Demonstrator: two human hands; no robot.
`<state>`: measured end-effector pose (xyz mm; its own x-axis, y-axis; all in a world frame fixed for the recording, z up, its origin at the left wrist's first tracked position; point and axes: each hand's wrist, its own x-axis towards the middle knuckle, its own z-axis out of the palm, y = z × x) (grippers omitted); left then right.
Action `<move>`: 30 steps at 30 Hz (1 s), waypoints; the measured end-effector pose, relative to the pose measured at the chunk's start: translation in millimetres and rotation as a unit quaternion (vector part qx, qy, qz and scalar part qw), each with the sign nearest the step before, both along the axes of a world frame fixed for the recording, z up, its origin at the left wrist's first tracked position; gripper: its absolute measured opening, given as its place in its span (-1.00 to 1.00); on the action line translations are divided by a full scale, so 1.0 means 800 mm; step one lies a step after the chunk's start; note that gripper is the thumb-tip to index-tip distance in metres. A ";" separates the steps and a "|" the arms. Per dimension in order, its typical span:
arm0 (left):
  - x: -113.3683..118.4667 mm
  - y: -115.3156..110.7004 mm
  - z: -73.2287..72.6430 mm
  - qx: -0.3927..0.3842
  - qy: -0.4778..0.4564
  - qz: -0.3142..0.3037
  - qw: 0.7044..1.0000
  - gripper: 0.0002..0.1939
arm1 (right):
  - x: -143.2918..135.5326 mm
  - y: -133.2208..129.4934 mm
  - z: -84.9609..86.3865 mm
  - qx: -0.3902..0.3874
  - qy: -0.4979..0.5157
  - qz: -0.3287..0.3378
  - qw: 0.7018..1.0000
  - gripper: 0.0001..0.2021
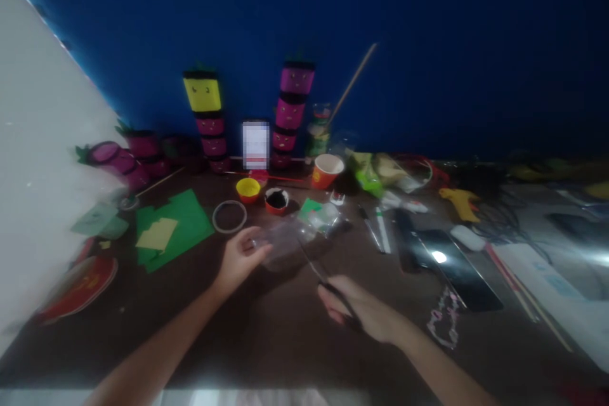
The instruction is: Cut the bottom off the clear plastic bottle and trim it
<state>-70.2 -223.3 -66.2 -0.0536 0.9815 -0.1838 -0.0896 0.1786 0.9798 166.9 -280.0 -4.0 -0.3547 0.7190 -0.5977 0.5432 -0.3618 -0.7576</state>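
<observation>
Near the middle of the table, my left hand [242, 257] pinches the edge of a clear plastic piece [284, 247], whose exact shape is blurred. My right hand [349, 304] grips a pair of scissors [339, 295] by the dark handles. The blades point up and left, reaching the right side of the plastic; whether they cut into it I cannot tell. Just beyond lie a clear round ring or lid [229, 217], a yellow-filled cup [248, 189], a cup of black paint [276, 200], and a green scrap [310, 208] beside crumpled clear plastic [328, 219].
Stacked purple and yellow cups with faces [289, 114] stand at the blue wall. Green paper [185, 228] lies left, near a red disc [80, 288]. A paper cup [328, 171] stands behind. Rightward are a phone [464, 273], a bracelet [442, 320] and a yellow glue gun [460, 203].
</observation>
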 end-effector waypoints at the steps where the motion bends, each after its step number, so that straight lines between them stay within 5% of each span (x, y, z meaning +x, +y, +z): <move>1: 0.001 0.000 0.002 0.002 0.010 0.001 1.000 -0.47 | 0.001 -0.001 -0.001 -0.002 -0.003 -0.004 1.000 -0.51; 7: 0.003 -0.004 0.010 0.014 0.066 -0.016 0.998 -0.49 | -0.002 0.003 0.012 -0.018 -0.019 -0.002 1.000 -0.46; 22: 0.003 0.002 0.015 0.017 0.107 -0.017 0.994 -0.48 | -0.001 0.057 0.073 -0.062 -0.049 0.154 0.985 -0.35; 26: 0.002 0.001 0.011 0.018 0.109 -0.015 0.994 -0.46 | 0.003 0.070 0.085 -0.121 -0.042 0.128 0.983 -0.37; 30: 0.001 0.002 0.009 0.017 0.091 -0.012 0.996 -0.45 | 0.005 0.082 0.086 -0.177 0.002 0.031 0.984 -0.41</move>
<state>-69.3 -221.7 -59.3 -0.0600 0.9885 -0.1390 0.0937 0.1442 0.9851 170.9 -214.7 64.7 -0.3944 0.4436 -0.8048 0.5695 -0.5693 -0.5929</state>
